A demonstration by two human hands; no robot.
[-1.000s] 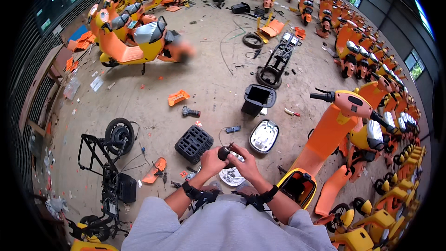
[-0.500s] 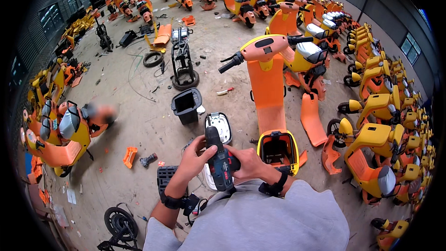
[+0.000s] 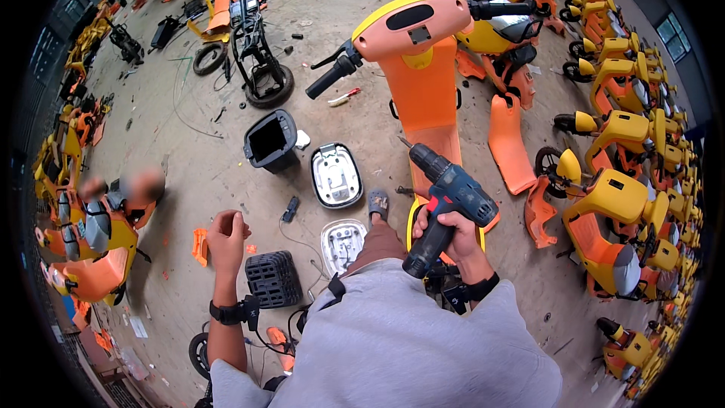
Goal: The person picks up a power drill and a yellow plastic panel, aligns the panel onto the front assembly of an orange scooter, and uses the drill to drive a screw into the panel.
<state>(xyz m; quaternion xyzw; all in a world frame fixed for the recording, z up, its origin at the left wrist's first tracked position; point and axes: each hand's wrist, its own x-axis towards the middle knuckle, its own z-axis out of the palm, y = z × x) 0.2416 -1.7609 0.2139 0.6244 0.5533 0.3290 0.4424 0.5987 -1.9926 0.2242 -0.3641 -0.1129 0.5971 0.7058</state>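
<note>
My right hand [image 3: 457, 240] is wrapped round the handle of a blue and black cordless drill [image 3: 462, 195]. The drill's thin bit points up and left, over the orange footboard of a scooter [image 3: 423, 91] in front of me. Off to the left, my left hand [image 3: 226, 233] is raised above the floor with fingers curled and pressed together. Anything in that hand is hidden or too small to make out. The drill and my right arm partly cover the scooter's rear end.
Two seat-shaped white shells [image 3: 337, 175] [image 3: 343, 245] lie on the floor. A black bin [image 3: 270, 140], a ribbed black case [image 3: 273, 279] and a stripped scooter frame [image 3: 253, 45] are nearby. Orange panels [image 3: 511, 143] lie right of the scooter, before rows of yellow scooters [image 3: 615, 211].
My left hand has come off the drill and moved left. The drill, now in my right hand alone, has moved right and tilted. My view has shifted, bringing the scooter closer.
</note>
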